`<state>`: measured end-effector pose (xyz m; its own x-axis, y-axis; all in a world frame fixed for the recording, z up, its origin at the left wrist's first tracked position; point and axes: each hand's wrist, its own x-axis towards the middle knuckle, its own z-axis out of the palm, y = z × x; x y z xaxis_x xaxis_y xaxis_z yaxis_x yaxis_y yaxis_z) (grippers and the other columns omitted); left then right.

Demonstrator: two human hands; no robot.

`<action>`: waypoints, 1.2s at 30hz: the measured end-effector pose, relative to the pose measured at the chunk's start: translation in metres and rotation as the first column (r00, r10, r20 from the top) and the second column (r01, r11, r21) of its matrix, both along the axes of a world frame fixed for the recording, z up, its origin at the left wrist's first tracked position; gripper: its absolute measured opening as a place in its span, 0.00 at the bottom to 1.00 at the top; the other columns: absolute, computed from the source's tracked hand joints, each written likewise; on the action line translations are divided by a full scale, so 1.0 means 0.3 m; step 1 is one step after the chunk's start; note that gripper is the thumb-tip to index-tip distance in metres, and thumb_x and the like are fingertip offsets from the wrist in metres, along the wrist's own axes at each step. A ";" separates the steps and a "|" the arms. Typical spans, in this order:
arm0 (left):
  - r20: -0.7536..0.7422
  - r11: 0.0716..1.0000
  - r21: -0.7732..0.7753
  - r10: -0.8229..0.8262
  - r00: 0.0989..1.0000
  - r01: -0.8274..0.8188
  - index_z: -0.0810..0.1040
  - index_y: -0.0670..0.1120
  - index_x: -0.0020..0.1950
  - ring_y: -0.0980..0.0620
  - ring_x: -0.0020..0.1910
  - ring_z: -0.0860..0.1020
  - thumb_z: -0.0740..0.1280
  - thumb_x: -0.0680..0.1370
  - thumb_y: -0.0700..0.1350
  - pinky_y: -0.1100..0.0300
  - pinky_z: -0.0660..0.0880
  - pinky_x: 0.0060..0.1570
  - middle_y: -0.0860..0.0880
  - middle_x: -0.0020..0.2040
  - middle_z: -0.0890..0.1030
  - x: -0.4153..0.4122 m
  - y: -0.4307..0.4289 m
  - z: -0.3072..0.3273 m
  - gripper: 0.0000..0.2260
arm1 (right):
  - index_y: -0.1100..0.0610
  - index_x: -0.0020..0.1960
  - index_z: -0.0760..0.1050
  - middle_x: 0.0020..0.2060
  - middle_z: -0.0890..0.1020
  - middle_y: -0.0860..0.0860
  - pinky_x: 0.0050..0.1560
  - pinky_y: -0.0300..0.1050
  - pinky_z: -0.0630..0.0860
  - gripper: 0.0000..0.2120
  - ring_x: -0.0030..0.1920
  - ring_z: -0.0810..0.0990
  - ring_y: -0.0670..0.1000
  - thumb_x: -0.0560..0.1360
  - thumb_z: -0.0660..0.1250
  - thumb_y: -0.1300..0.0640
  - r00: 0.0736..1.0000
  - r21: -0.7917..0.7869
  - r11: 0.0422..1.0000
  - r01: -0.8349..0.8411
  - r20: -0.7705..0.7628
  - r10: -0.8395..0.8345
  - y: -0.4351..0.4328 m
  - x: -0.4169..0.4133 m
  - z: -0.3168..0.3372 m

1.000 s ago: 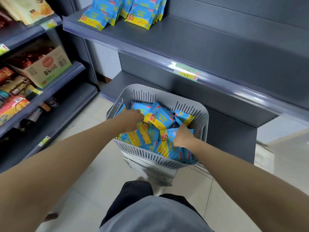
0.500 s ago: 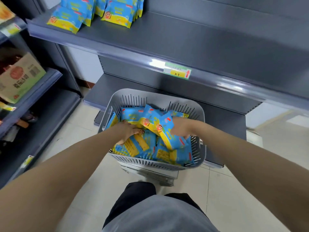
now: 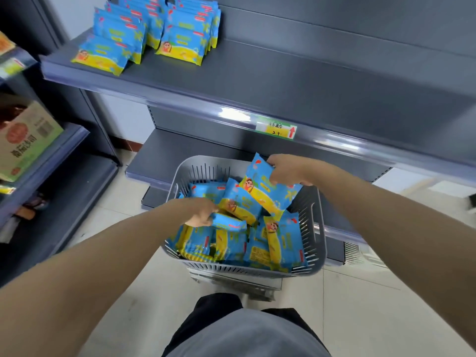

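- Right hand (image 3: 288, 171) grips a blue-yellow packet (image 3: 268, 191), lifted above the grey basket's (image 3: 318, 243) far right corner.
- Left hand (image 3: 201, 212) curls around another packet (image 3: 228, 222) at the pile's middle.

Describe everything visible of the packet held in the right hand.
The packet is a flat, soft pouch of glossy plastic, blue with a yellow band, a cartoon face and a small red mark near the top corner. It looks sealed. The right hand pinches its upper right edge, fingers curled over the front. It is tilted above the grey basket, its lower end overlapping the packets inside; whether it touches them cannot be told. The left hand grips another packet.
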<state>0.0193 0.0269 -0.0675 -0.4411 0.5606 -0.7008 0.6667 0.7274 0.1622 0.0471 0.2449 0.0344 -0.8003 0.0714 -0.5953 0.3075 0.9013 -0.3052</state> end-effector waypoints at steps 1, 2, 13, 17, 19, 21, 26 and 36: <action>0.001 0.999 0.028 0.034 0.999 -0.034 0.59 0.45 0.75 0.44 0.67 0.68 0.56 0.81 0.46 0.52 0.67 0.65 0.44 0.72 0.66 -0.011 0.002 0.024 0.21 | 0.60 0.59 0.67 0.49 0.77 0.58 0.38 0.47 0.69 0.14 0.40 0.73 0.55 0.74 0.58 0.63 0.999 0.030 0.999 -0.031 -0.016 0.032 -0.005 -0.010 0.018; -0.002 0.996 0.060 0.059 0.998 -0.059 0.61 0.44 0.73 0.43 0.65 0.70 0.56 0.81 0.45 0.53 0.68 0.62 0.43 0.69 0.68 -0.020 0.004 0.052 0.20 | 0.60 0.60 0.67 0.50 0.78 0.58 0.39 0.47 0.67 0.14 0.41 0.72 0.55 0.75 0.57 0.62 0.997 0.070 0.995 -0.068 -0.021 0.070 -0.010 -0.020 0.040; 0.115 0.793 0.476 0.373 0.921 -0.381 0.75 0.43 0.47 0.54 0.34 0.77 0.63 0.72 0.34 0.66 0.74 0.31 0.50 0.39 0.75 -0.182 0.042 0.438 0.07 | 0.60 0.62 0.67 0.56 0.77 0.58 0.44 0.45 0.70 0.17 0.49 0.75 0.55 0.74 0.64 0.62 0.917 0.078 0.993 -0.091 -0.381 0.115 0.066 -0.276 0.324; 0.104 0.750 0.499 0.446 0.889 -0.434 0.76 0.46 0.43 0.54 0.34 0.72 0.66 0.70 0.33 0.70 0.67 0.28 0.52 0.35 0.75 -0.244 0.045 0.519 0.09 | 0.60 0.64 0.67 0.59 0.76 0.57 0.52 0.48 0.75 0.22 0.56 0.76 0.57 0.72 0.67 0.65 0.904 0.078 0.989 -0.122 -0.403 0.143 0.093 -0.389 0.377; 0.088 0.721 0.527 0.480 0.873 -0.450 0.78 0.46 0.45 0.55 0.35 0.73 0.69 0.71 0.35 0.73 0.67 0.29 0.52 0.36 0.76 -0.270 0.060 0.549 0.07 | 0.61 0.62 0.69 0.58 0.76 0.57 0.49 0.47 0.74 0.19 0.55 0.76 0.57 0.72 0.66 0.66 0.885 0.088 0.985 -0.148 -0.433 0.172 0.103 -0.441 0.397; 0.023 0.690 0.562 0.539 0.842 -0.457 0.79 0.44 0.47 0.55 0.36 0.73 0.69 0.72 0.37 0.71 0.67 0.31 0.53 0.35 0.75 -0.301 0.076 0.587 0.06 | 0.64 0.58 0.73 0.54 0.77 0.58 0.43 0.45 0.72 0.15 0.49 0.76 0.55 0.71 0.65 0.67 0.860 0.114 0.976 -0.185 -0.463 0.217 0.114 -0.492 0.421; -0.126 0.608 0.661 0.667 0.734 -0.439 0.78 0.42 0.51 0.53 0.36 0.71 0.69 0.73 0.39 0.64 0.66 0.33 0.49 0.38 0.75 -0.404 0.059 0.699 0.07 | 0.65 0.55 0.76 0.51 0.80 0.60 0.42 0.46 0.73 0.13 0.45 0.75 0.54 0.71 0.64 0.67 0.806 0.096 0.973 -0.211 -0.547 0.229 0.106 -0.651 0.463; -0.226 0.639 0.646 0.683 0.695 -0.417 0.77 0.40 0.54 0.50 0.40 0.69 0.69 0.73 0.37 0.68 0.64 0.33 0.47 0.42 0.73 -0.710 -0.158 0.753 0.10 | 0.58 0.30 0.61 0.30 0.65 0.54 0.29 0.45 0.57 0.14 0.38 0.64 0.53 0.70 0.63 0.66 0.783 0.240 0.931 -0.274 -0.506 0.361 -0.105 -0.919 0.412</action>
<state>-0.1938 -0.0205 0.1585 -0.9509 0.3056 -0.0485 0.2548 0.8624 0.4373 -0.2286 0.2134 0.1579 -0.9785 -0.1934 -0.0711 -0.1768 0.9652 -0.1926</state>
